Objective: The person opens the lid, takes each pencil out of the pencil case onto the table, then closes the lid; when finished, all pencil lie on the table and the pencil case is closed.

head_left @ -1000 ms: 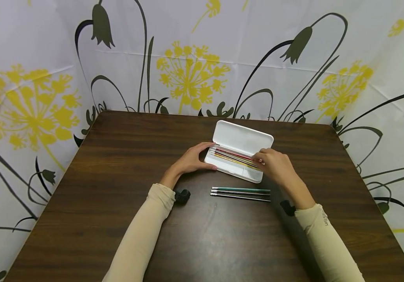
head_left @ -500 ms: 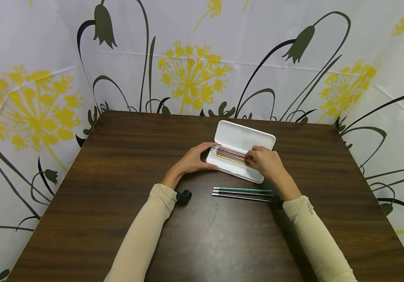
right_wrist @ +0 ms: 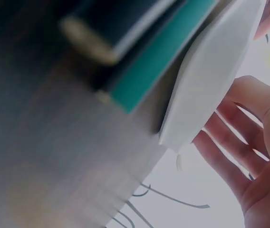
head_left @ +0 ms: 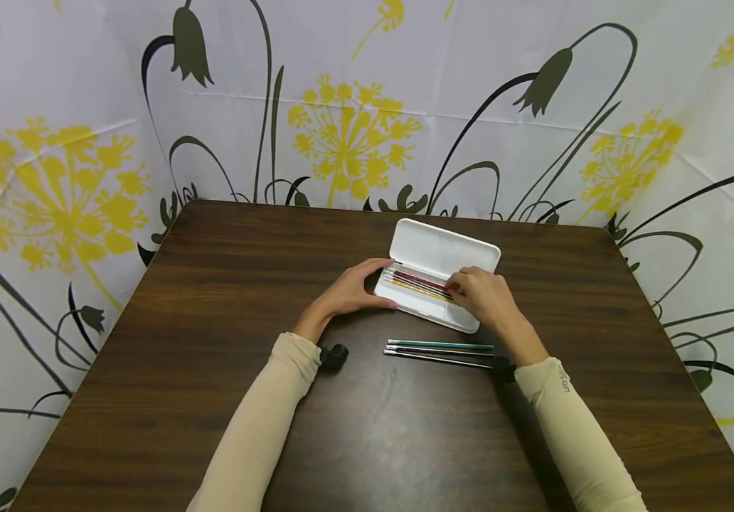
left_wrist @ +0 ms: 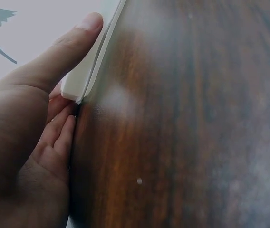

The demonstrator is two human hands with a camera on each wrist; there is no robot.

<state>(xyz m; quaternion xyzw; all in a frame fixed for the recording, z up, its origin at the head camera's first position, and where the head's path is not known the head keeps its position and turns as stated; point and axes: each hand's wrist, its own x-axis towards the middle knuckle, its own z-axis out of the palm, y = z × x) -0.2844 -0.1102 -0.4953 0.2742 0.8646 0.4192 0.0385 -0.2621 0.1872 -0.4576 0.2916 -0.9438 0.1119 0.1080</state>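
Observation:
A white pencil case (head_left: 444,245) lies on the table with its lid raised. Several pencils (head_left: 418,283), red, yellow and dark among them, lie side by side inside. My left hand (head_left: 349,290) grips the case's left end, thumb at the front and fingers behind. In the left wrist view, the thumb (left_wrist: 68,47) rests along the case edge. My right hand (head_left: 485,293) reaches over the right part of the case, its curled fingers pinching at the red pencil. Its fingertips are hidden in the right wrist view, where the case wall (right_wrist: 211,71) covers them.
In front of the case, a teal pencil (head_left: 440,344) and two dark ones (head_left: 437,358) lie side by side on the dark wooden table (head_left: 245,270). My right wrist passes by their right ends. A flower-printed curtain (head_left: 341,43) hangs behind the table.
My right hand has moved left along the pencils from the case's right end, then stayed there. My left hand keeps its grip on the case.

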